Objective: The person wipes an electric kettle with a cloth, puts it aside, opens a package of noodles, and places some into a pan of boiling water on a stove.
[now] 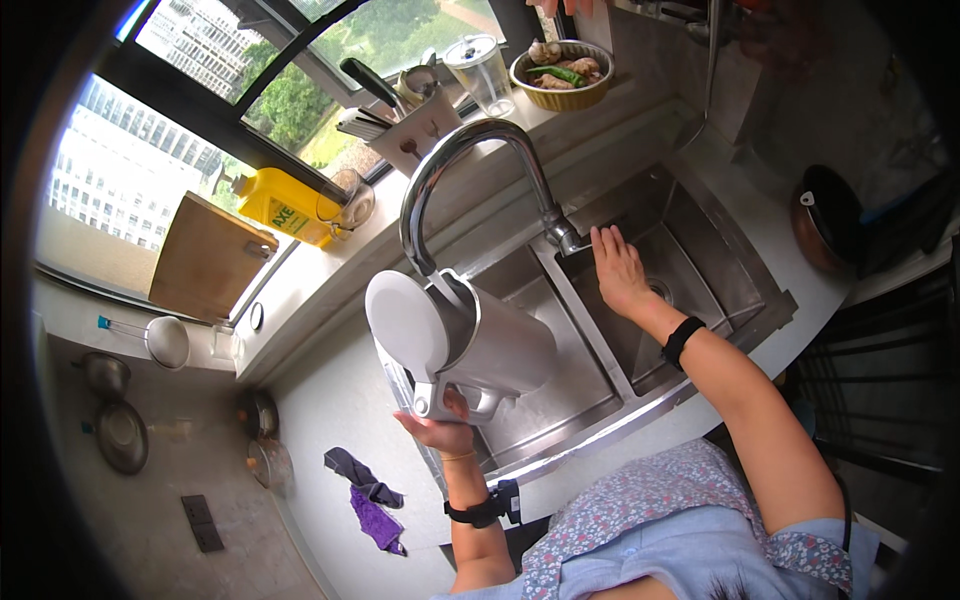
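A white electric kettle [510, 337] is tilted over the left basin of the steel sink [626, 375], its round lid [405, 319] flipped up. My left hand [439, 431] grips the kettle's handle [480, 405] from below. The end of the chrome gooseneck faucet [480, 135] points into the kettle's open mouth, with a pale streak like water under it; the kettle's inside is mostly hidden. At the faucet's base, my right hand [621, 276] has its fingers stretched out against or just beside the lever [576, 245]. It grasps nothing.
Along the windowsill stand a yellow dish-soap bottle [289, 206], a cutlery holder [416, 131], a lidded clear cup [480, 75] and a bowl of ginger, garlic and a green pepper [562, 79]. Grey and purple cloths [375, 517] lie on the left counter. A pan [821, 217] is at right.
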A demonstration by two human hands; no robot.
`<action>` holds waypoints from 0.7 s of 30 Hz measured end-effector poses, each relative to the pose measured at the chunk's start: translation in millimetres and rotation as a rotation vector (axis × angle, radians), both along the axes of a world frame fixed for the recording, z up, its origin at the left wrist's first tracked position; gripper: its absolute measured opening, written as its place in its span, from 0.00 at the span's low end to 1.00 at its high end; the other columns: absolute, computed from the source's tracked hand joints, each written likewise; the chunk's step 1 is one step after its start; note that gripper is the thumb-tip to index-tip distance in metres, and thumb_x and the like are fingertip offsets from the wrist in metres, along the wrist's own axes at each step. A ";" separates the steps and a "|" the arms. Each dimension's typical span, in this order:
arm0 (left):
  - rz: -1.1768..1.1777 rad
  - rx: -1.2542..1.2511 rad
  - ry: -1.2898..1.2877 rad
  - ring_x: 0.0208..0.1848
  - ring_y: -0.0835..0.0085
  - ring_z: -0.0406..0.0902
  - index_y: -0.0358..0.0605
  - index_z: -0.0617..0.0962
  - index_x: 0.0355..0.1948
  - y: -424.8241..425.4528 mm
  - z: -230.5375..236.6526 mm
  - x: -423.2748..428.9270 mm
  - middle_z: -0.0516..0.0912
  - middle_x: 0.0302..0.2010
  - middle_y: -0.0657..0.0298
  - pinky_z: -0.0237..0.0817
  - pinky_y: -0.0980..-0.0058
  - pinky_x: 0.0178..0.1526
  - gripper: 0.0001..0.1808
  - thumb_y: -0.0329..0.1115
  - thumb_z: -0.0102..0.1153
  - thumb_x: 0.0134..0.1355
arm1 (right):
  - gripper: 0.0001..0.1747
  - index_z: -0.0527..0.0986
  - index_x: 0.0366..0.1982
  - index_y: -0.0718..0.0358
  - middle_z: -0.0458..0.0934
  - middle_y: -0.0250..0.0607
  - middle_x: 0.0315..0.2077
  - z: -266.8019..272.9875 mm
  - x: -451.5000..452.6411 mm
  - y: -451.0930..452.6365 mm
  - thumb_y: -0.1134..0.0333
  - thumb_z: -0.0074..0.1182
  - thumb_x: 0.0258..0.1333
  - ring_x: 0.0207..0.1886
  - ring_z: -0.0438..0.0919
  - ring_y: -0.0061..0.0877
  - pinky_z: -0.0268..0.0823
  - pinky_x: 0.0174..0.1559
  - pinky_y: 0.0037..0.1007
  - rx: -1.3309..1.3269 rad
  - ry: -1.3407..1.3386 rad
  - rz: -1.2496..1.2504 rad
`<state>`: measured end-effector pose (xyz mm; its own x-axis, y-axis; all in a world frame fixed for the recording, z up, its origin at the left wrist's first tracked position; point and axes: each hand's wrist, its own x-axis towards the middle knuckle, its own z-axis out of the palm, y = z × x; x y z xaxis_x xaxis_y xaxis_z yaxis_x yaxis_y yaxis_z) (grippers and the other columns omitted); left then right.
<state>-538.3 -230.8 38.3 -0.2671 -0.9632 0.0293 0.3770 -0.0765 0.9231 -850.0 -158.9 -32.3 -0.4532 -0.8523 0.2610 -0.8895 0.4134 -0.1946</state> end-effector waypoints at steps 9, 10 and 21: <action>-0.017 0.003 0.053 0.11 0.77 0.60 0.43 0.68 0.19 0.4 -3.3 4.1 0.65 0.10 0.65 0.47 0.81 0.12 0.42 0.76 0.25 0.51 | 0.35 0.51 0.59 0.71 0.58 0.53 0.54 -0.7 0.1 1.5 0.78 0.43 0.45 0.61 0.55 0.46 0.54 0.55 0.40 -0.002 0.011 0.000; -0.023 -0.003 0.050 0.11 0.77 0.61 0.42 0.69 0.20 0.2 -4.0 4.5 0.66 0.10 0.65 0.47 0.81 0.13 0.42 0.76 0.25 0.51 | 0.35 0.51 0.59 0.71 0.58 0.53 0.54 -1.3 0.2 1.5 0.78 0.43 0.45 0.61 0.55 0.46 0.54 0.55 0.40 -0.001 0.008 -0.002; -0.017 0.011 0.060 0.11 0.77 0.61 0.42 0.69 0.20 1.3 -8.8 5.0 0.66 0.11 0.65 0.48 0.82 0.12 0.42 0.76 0.26 0.51 | 0.40 0.49 0.60 0.71 0.55 0.55 0.57 -1.4 0.9 1.0 0.80 0.44 0.41 0.62 0.54 0.46 0.52 0.58 0.40 0.016 -0.046 -0.015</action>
<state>-533.4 -229.5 29.6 -0.2811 -0.9590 0.0355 0.4301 -0.0929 0.8980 -849.1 -157.9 -33.6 -0.4768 -0.8494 0.2264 -0.8737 0.4296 -0.2283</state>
